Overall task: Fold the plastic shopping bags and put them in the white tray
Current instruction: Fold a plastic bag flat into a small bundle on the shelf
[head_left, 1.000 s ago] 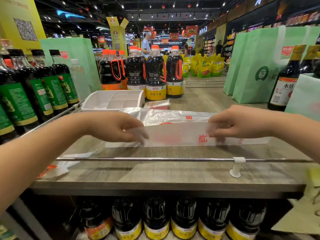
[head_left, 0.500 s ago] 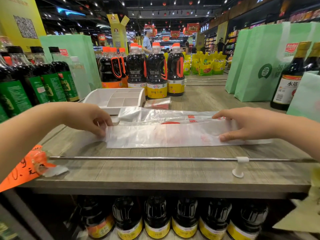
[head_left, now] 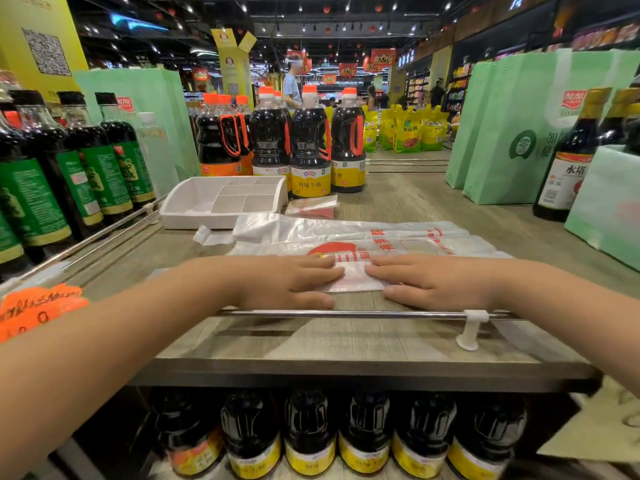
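- The left hand [head_left: 291, 282] lies flat, palm down, on the near plastic bag [head_left: 355, 277]. Its fingers are straight and close together, pointing right.
- The right hand [head_left: 436, 284] mirrors it, flat and palm down, with straight fingers pointing left.
- The two sets of fingertips almost meet over the middle of the bag, with only a narrow strip of plastic showing between them.
- Neither hand grips anything; both press the bag onto the wooden shelf top [head_left: 346, 344] with open palms.
- Each thumb lies along the near side of its hand, just behind the metal rail [head_left: 346, 314].
- Both forearms reach in from the lower corners and cross above the rail.
- The pressed bag is a narrow flat strip with red print, lying crosswise near the front of the shelf top; most of it is hidden under the hands.
- More bags [head_left: 346, 232] lie flattened just behind it, also crosswise.
- The white tray [head_left: 194, 206] sits further back on the left, with dividers inside, and its near wall is just beside the end of the rear bags.
- A small folded bag [head_left: 311, 207] lies on the shelf top just right of the tray.
- Dark sauce bottles [head_left: 310, 143] stand behind the tray.
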Action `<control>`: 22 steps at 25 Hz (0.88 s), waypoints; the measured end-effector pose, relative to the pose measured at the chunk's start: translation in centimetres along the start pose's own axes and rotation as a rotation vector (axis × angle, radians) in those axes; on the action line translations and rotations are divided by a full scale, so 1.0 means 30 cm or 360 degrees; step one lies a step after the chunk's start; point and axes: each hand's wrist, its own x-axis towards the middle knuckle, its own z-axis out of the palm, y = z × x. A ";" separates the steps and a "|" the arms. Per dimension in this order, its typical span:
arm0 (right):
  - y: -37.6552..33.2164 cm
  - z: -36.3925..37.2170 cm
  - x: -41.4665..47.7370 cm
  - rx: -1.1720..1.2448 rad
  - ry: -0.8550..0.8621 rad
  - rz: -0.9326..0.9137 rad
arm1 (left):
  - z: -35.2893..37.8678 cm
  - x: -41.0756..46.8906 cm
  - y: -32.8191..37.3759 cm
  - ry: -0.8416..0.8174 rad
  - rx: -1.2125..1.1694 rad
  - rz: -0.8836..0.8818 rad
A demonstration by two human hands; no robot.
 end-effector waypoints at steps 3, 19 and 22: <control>0.050 0.000 -0.050 0.0051 -0.0112 0.0119 | 0.012 -0.014 -0.055 -0.0057 -0.0010 0.0052; -0.012 -0.033 -0.067 -0.0505 0.0225 0.0035 | -0.029 -0.069 -0.033 0.0155 0.0727 -0.0052; -0.024 -0.031 -0.044 -0.0676 0.0375 -0.0057 | -0.027 -0.057 -0.019 0.0292 0.0755 -0.0091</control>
